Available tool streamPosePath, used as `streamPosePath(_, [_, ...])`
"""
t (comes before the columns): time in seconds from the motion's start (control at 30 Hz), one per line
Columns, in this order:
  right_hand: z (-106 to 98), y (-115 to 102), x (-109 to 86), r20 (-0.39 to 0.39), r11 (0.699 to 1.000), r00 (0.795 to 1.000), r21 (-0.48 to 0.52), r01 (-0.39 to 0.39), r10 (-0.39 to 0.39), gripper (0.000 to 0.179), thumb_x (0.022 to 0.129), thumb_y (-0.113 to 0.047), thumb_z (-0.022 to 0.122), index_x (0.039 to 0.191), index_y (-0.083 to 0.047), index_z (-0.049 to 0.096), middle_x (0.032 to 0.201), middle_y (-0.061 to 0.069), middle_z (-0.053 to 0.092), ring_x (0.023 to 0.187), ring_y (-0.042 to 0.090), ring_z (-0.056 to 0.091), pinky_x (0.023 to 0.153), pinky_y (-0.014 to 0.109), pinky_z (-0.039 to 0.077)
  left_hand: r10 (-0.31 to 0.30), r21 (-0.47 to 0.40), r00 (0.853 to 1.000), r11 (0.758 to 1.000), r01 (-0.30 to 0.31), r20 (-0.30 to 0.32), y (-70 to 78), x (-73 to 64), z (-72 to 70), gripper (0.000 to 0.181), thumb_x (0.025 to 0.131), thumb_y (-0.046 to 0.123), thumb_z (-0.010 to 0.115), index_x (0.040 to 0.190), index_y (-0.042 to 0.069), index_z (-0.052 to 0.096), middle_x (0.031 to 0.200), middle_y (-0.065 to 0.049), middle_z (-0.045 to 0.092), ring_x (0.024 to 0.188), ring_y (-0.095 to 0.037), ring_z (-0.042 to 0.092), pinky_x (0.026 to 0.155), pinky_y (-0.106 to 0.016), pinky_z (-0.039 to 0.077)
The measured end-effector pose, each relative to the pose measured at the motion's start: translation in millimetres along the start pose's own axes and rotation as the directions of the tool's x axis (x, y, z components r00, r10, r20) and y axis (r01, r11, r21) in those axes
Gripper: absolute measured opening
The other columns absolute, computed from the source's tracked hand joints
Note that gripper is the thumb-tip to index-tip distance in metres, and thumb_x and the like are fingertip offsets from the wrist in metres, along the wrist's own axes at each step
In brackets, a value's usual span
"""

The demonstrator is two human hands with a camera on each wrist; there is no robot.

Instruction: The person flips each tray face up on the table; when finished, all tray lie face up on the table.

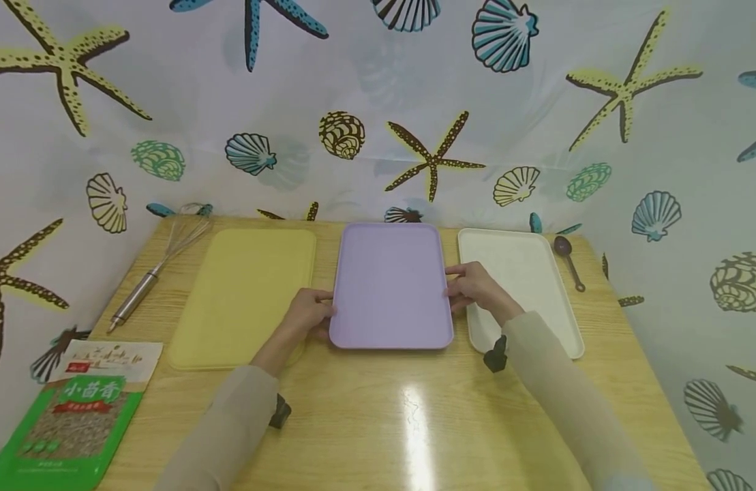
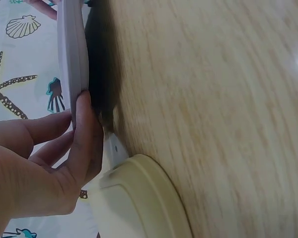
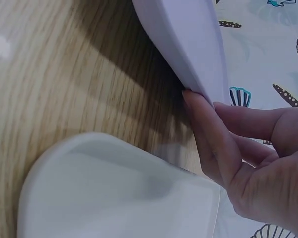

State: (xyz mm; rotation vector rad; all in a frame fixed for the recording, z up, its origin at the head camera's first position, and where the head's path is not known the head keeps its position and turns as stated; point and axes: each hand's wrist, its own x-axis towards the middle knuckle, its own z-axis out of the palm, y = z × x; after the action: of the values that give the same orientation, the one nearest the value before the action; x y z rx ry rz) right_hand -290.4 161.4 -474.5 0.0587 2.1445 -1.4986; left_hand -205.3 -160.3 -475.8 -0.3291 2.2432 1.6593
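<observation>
Both hands hold a shallow purple tray (image 1: 391, 286) by its long sides, in the middle of the head view. The left hand (image 1: 307, 311) pinches its left rim, thumb and fingers on either side of the edge in the left wrist view. On the opposite rim the right hand (image 1: 478, 286) grips in the same way, its fingertips under the edge. A dark gap of shadow shows between the tray and the tabletop in both wrist views. Beside the left hand lies a yellow tray (image 1: 249, 293); a white tray (image 1: 519, 279) lies partly beneath the right hand and forearm.
A whisk (image 1: 150, 279) lies on the wooden table (image 1: 365, 423) at the far left, with a green and white seed packet (image 1: 86, 409) in front of it. A dark spoon (image 1: 564, 252) rests right of the white tray. A shell-patterned cloth (image 1: 365, 88) hangs behind.
</observation>
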Motion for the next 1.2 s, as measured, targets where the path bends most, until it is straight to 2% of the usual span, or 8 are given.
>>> streamPosePath(0.07, [0.5, 0.0, 1.8, -0.004, 1.000, 1.000, -0.003, 0.000, 0.000, 0.058, 0.083, 0.014, 0.059, 0.138, 0.011, 0.041, 0.108, 0.030, 0.063, 0.069, 0.023, 0.070, 0.062, 0.037, 0.060, 0.009, 0.001, 1.000, 1.000, -0.009, -0.002, -1.2, 0.8, 0.3, 0.046, 0.088, -0.007, 0.053, 0.133, -0.015, 0.046, 0.113, -0.037, 0.058, 0.080, -0.035, 0.068, 0.065, -0.040, 0.060])
streamPosePath(0.2, [2.1, -2.7, 1.9, -0.006, 0.999, 1.000, -0.029, -0.017, 0.016, 0.058, 0.085, 0.013, 0.059, 0.139, 0.011, 0.040, 0.111, 0.031, 0.063, 0.072, 0.024, 0.071, 0.063, 0.037, 0.060, 0.002, 0.043, 1.000, 0.999, -0.001, -0.024, -2.8, 4.0, 0.6, 0.045, 0.089, -0.006, 0.053, 0.133, -0.013, 0.048, 0.107, -0.034, 0.062, 0.072, -0.027, 0.068, 0.064, -0.040, 0.060])
streamPosePath(0.33, [3.4, -5.6, 2.2, -0.015, 0.998, 0.999, -0.047, -0.038, 0.037, 0.057, 0.085, 0.012, 0.059, 0.140, 0.010, 0.040, 0.109, 0.030, 0.064, 0.074, 0.026, 0.071, 0.067, 0.039, 0.059, -0.020, 0.073, 0.999, 0.997, 0.024, -0.045, -2.3, 7.5, 1.3, 0.045, 0.088, -0.005, 0.053, 0.133, -0.010, 0.050, 0.102, -0.029, 0.066, 0.064, -0.021, 0.065, 0.062, -0.039, 0.060])
streamPosePath(0.5, [4.1, -7.1, 3.2, -0.026, 0.997, 0.999, -0.068, -0.039, 0.037, 0.058, 0.084, 0.013, 0.060, 0.139, 0.011, 0.041, 0.106, 0.031, 0.065, 0.076, 0.031, 0.071, 0.067, 0.041, 0.059, -0.020, 0.094, 0.998, 0.995, 0.026, -0.059, -1.1, 10.9, 2.5, 0.047, 0.086, -0.007, 0.054, 0.133, -0.010, 0.050, 0.099, -0.029, 0.066, 0.059, -0.018, 0.063, 0.058, -0.037, 0.059])
streamPosePath(0.77, [7.1, 0.9, 9.7, -0.076, 0.994, 0.997, -0.105, -0.034, 0.026, 0.058, 0.082, 0.014, 0.063, 0.137, 0.010, 0.044, 0.097, 0.031, 0.067, 0.070, 0.027, 0.071, 0.059, 0.034, 0.059, -0.019, 0.135, 0.997, 0.990, 0.029, -0.071, -0.5, 14.0, 3.2, 0.046, 0.087, -0.006, 0.054, 0.133, -0.009, 0.051, 0.103, -0.027, 0.065, 0.063, -0.018, 0.062, 0.056, -0.036, 0.059])
streamPosePath(1.0, [9.4, 1.3, 7.7, -0.116, 0.992, 0.993, -0.118, -0.044, 0.030, 0.057, 0.081, 0.013, 0.062, 0.136, 0.009, 0.046, 0.098, 0.031, 0.066, 0.074, 0.029, 0.071, 0.059, 0.035, 0.059, -0.023, 0.145, 0.998, 0.989, 0.032, -0.064, 2.1, 13.3, 6.7, 0.046, 0.089, -0.005, 0.053, 0.135, -0.008, 0.049, 0.111, -0.028, 0.063, 0.069, -0.021, 0.064, 0.059, -0.036, 0.059])
streamPosePath(1.2, [9.5, 5.4, 13.4, -0.127, 0.981, 0.992, -0.191, -0.016, -0.008, 0.059, 0.077, 0.015, 0.064, 0.134, 0.010, 0.048, 0.087, 0.031, 0.068, 0.061, 0.026, 0.070, 0.054, 0.034, 0.059, -0.021, 0.169, 0.998, 0.985, 0.032, -0.067, 2.1, 14.7, 9.7, 0.046, 0.089, -0.005, 0.053, 0.135, -0.008, 0.049, 0.115, -0.028, 0.062, 0.072, -0.022, 0.063, 0.059, -0.035, 0.060])
